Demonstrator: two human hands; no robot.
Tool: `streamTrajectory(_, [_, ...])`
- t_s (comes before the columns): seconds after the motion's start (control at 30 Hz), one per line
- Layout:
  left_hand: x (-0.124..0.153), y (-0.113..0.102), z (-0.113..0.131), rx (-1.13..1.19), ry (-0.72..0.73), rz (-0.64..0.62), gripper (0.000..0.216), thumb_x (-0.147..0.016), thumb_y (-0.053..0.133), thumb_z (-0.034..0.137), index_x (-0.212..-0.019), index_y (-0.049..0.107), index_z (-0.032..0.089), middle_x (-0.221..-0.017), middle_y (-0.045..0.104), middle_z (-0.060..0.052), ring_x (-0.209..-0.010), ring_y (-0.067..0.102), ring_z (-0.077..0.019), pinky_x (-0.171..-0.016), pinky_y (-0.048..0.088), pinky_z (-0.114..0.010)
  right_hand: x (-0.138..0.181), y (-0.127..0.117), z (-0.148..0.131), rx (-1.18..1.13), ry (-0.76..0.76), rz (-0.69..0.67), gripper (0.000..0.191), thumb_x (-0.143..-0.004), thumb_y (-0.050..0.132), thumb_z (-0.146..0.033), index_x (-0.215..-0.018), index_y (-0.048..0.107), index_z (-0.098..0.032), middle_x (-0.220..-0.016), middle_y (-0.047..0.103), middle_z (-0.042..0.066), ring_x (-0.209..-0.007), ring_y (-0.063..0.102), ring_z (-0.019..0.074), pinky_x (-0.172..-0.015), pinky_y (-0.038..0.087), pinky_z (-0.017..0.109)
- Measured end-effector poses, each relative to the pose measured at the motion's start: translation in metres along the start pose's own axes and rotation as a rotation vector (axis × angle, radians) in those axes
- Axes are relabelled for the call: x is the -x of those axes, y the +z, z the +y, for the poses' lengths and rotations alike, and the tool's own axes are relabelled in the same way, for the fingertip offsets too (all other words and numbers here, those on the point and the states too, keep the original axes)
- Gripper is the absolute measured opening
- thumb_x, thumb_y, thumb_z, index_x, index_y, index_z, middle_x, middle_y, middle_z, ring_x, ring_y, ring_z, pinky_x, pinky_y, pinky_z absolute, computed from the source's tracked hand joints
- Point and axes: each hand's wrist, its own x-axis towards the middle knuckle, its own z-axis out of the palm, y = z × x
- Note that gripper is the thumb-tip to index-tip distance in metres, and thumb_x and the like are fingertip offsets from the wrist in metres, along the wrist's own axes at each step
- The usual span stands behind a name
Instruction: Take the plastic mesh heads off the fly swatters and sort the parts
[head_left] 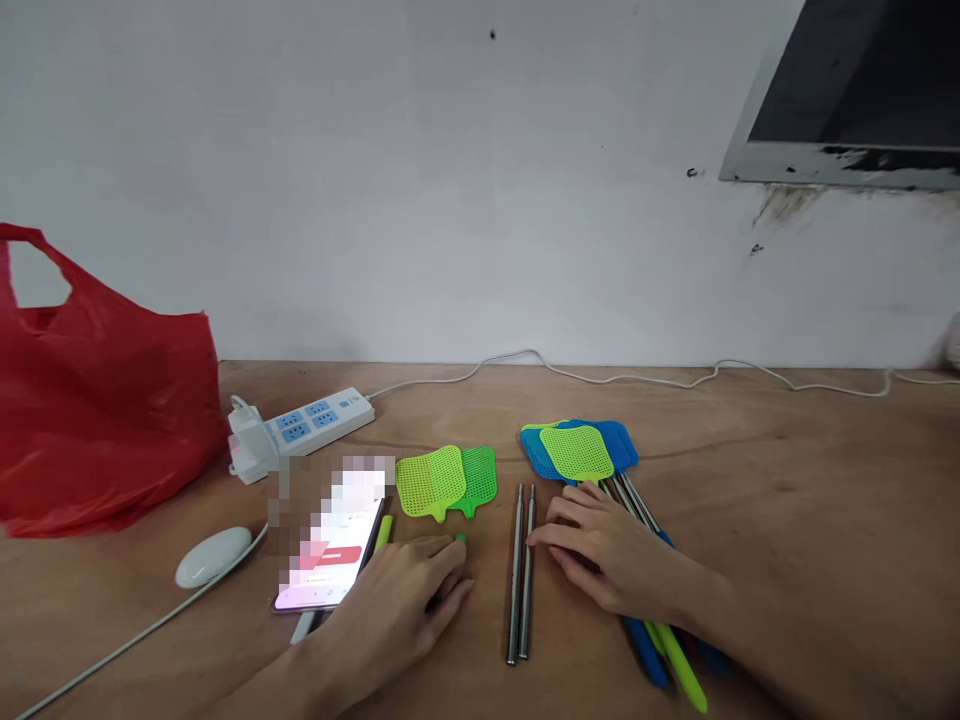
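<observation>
My left hand (409, 590) rests on the table with its fingers curled over a green handle (460, 538), of which only the end shows. A yellow-green handle (383, 532) sticks out behind that hand. Beyond it lie loose fly swatter heads, one yellow-green (431, 482) and one green (480, 478). Two metal rods (514, 580) lie side by side between my hands. My right hand (600, 545) is open, fingers spread, with a fingertip at the right-hand rod. Under and beside it is a pile of fly swatters (577, 452) with blue and yellow-green heads; my forearm partly hides their handles.
A lit phone (330, 550) lies left of my left hand. Further left are a white power strip (322, 420), a white oval object (214, 557) with a cable, and a red plastic bag (105, 400). A thin white cord (615, 380) runs along the wall.
</observation>
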Motion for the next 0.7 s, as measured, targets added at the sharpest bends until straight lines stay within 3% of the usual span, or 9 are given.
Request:
streamTrajectory(0.17, [-0.001, 0.002, -0.002, -0.062, -0.043, 0.065, 0.021, -0.094, 0.049, 0.026, -0.074, 0.047, 0.022, -0.075, 0.063, -0.002, -0.066, 0.058, -0.0210, -0.059, 0.032, -0.030, 0.000, -0.002, 0.000, -0.120, 0.037, -0.002, 0.015, -0.089, 0.052, -0.011, -0.093, 0.062, -0.022, -0.091, 0.060, 0.002, -0.090, 0.051, 0.0199, -0.088, 0.036, 0.037])
streamTrajectory(0.33, [0.000, 0.002, -0.003, -0.121, -0.061, 0.092, 0.027, -0.096, 0.047, 0.032, -0.072, 0.054, 0.020, -0.077, 0.066, -0.005, -0.071, 0.060, -0.0241, -0.065, 0.038, -0.034, 0.000, -0.002, -0.001, -0.126, 0.035, 0.016, 0.008, -0.091, 0.054, -0.018, -0.087, 0.060, -0.021, -0.085, 0.059, 0.002, -0.086, 0.051, 0.0194, -0.084, 0.037, 0.036])
streamTrajectory(0.5, [0.001, 0.003, -0.002, -0.085, -0.038, 0.066, 0.029, -0.096, 0.048, 0.032, -0.070, 0.055, 0.020, -0.075, 0.066, -0.004, -0.068, 0.060, -0.0220, -0.060, 0.036, -0.032, 0.000, 0.003, 0.000, -0.103, 0.060, 0.048, 0.010, -0.092, 0.058, -0.024, -0.082, 0.058, -0.021, -0.083, 0.060, 0.001, -0.085, 0.052, 0.0189, -0.082, 0.036, 0.035])
streamTrajectory(0.7, [0.002, 0.004, -0.001, -0.056, -0.050, 0.038, 0.030, -0.096, 0.049, 0.036, -0.071, 0.055, 0.020, -0.076, 0.067, -0.005, -0.071, 0.062, -0.0233, -0.061, 0.037, -0.032, 0.001, 0.009, -0.001, -0.010, 0.172, 0.101, 0.025, -0.085, 0.066, -0.029, -0.067, 0.050, -0.020, -0.076, 0.059, 0.000, -0.081, 0.052, 0.0192, -0.083, 0.034, 0.037])
